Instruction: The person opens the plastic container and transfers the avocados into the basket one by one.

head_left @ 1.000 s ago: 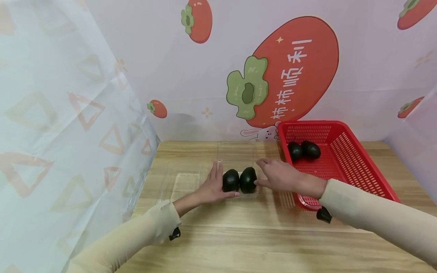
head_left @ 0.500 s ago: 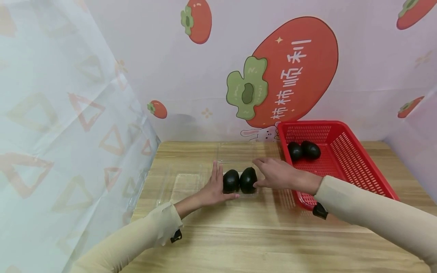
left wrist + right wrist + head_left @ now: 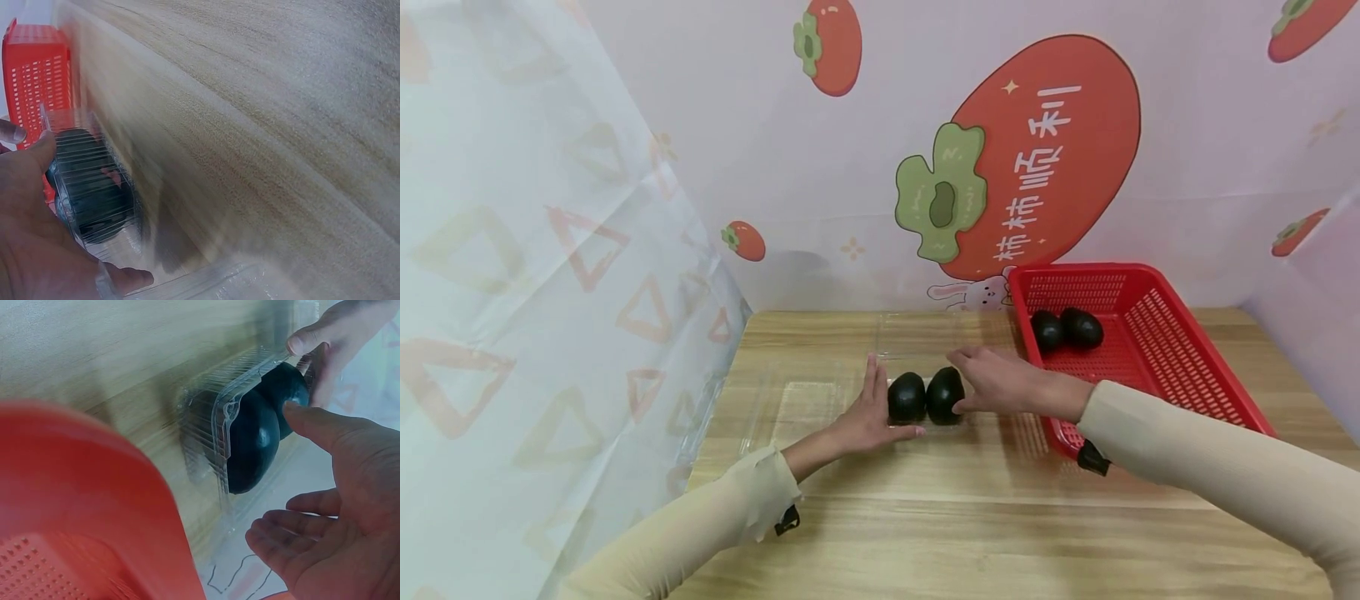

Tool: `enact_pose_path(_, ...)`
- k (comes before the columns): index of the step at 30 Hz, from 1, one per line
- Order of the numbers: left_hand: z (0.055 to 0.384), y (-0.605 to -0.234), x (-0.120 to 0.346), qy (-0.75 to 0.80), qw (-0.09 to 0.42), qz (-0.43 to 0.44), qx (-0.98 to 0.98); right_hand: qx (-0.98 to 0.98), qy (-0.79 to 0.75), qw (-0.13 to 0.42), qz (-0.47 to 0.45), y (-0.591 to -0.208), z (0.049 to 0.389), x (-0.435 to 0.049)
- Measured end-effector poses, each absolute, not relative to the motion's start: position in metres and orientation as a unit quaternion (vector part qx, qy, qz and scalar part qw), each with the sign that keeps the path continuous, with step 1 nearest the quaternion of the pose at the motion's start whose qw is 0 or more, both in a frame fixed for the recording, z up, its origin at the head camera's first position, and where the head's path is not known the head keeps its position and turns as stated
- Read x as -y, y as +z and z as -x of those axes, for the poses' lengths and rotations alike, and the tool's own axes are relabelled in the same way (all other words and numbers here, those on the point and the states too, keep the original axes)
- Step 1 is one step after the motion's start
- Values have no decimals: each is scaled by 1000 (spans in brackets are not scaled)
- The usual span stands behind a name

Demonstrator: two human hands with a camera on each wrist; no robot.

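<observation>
Two dark, nearly black avocado-shaped fruits point(image 3: 907, 398) sit side by side in a clear ribbed plastic box point(image 3: 228, 415), rounded tops showing above its rim. Straight fingers of my left hand point(image 3: 867, 417) lie along the box's left end, with the thumb stretched along its front edge. At the right end, my right hand point(image 3: 996, 382) reaches in with thumb and fingers apart, thumb tip right at the right-hand fruit point(image 3: 945, 397). The right wrist view shows a gap between its thumb and loosely bent fingers point(image 3: 300, 528), nothing held there.
A red plastic basket point(image 3: 1202, 358) stands at the right, holding two more dark fruits point(image 3: 1081, 328). Behind the box lies a clear lid-like sheet point(image 3: 917, 332). Another clear plastic container point(image 3: 808, 408) is at the left on the wooden table point(image 3: 925, 533). Printed cloth walls rise behind and left.
My right hand has shifted a little to the left, its fingertips coming closer over the right-hand fruit. The left hand and both fruits stay nearly where they were.
</observation>
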State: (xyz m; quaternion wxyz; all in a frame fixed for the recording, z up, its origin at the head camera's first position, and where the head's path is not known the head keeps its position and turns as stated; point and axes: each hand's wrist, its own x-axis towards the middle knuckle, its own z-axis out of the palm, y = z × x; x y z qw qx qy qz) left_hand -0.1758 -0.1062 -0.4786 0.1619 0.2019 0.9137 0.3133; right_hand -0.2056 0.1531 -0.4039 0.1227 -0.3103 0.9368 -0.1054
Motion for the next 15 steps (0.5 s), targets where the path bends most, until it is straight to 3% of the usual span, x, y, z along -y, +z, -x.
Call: enact_pose_path(15, 175, -479, 106, 309, 163, -200, -915, -936, -110, 159, 295, -411, 211, -147)
